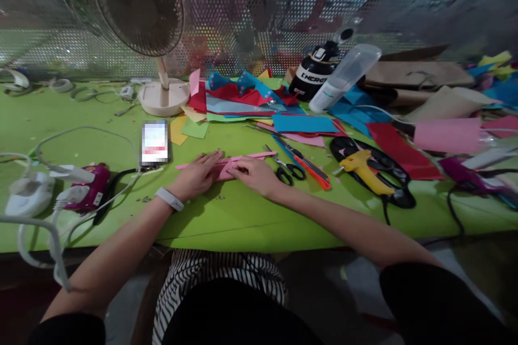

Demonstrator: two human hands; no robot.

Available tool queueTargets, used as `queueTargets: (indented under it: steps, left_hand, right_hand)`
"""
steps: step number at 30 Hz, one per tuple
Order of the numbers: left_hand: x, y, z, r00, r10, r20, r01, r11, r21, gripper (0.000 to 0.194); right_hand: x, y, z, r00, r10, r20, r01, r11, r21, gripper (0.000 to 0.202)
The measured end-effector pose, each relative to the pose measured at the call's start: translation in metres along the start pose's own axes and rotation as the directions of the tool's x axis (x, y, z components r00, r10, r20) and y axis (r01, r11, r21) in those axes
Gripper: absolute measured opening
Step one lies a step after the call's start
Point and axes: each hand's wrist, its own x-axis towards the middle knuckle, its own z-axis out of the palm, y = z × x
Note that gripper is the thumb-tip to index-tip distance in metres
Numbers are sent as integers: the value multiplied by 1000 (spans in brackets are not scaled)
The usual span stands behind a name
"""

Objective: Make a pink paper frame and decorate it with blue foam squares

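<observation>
Pressing pink paper against the green table with both hands, directly in front of the body, near the table's front edge. Left hand: palm down, fingers extended and laid flat across the paper, not wrapped around anything; pale band on that wrist. Right hand: fingers bent, tips close together on the paper beside the left hand; cannot tell whether they pinch it or only press it. A narrow pink strip sticks out past both hands, roughly crosswise; whether it is joined to the paper beneath is hidden by the hands.

Right of the right hand, just beside it: scissors with black handles, blades slightly parted. Next to them, an orange utility knife lies at a slant. Further right, a yellow glue gun rests on a black holder.

Left of the left hand: a phone, screen lit, its content blurred. Beyond it, a fan on a round base. Further left, a purple power strip with white plugs in it.

Behind the hands: a blue sheet over other coloured sheets. At the back, a black bottle stands with a translucent bottle tilted in front of it.
</observation>
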Motion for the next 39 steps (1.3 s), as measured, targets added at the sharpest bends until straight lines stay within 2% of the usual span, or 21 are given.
queueTargets:
  steps: [3,5,6,9,11,19,22,24,27,30,34,39]
  left_hand:
    - [-2,6,-4,989,-35,-142,36,999,4,47]
    - [-5,13,-8,969,20,-246,-7,999,53,35]
    - [-7,16,-10,962,84,-259,-63,994,87,32]
    - [-13,25,-13,943,279,-180,-249,953,172,29]
    - [-16,28,-12,935,330,-127,-296,927,229,31]
    - [-18,38,-5,963,269,-19,-235,873,428,33]
    - [-18,41,-7,966,257,-1,-232,872,430,33]
    - [-18,42,-8,967,253,12,-235,879,416,34]
    - [-19,41,-8,968,249,24,-238,888,394,36]
    - [-20,39,-7,973,231,26,-222,893,390,42]
    - [-21,36,-2,980,197,35,-194,895,400,53]
    - [-21,33,0,982,183,36,-182,896,405,63]
  right_hand:
    - [3,-5,0,995,98,9,-98,995,-34,20]
    - [4,-6,0,987,154,35,-153,988,-37,17]
    - [5,-6,0,984,172,49,-171,985,-37,16]
    - [6,-5,-1,979,189,74,-186,982,-35,12]
    - [7,-5,-2,977,199,74,-197,980,-34,10]
    - [10,-9,-5,956,271,114,-274,961,17,19]
    - [9,-6,-10,972,212,101,-214,977,5,13]
    - [4,-2,-14,989,143,35,-140,986,-91,15]
    - [-9,5,-16,997,-74,-21,65,958,-281,24]
    - [-25,13,-9,965,-258,50,257,887,-384,40]
    - [-40,21,5,952,-276,130,305,851,-427,60]
    - [-42,24,7,955,-266,133,297,860,-415,66]
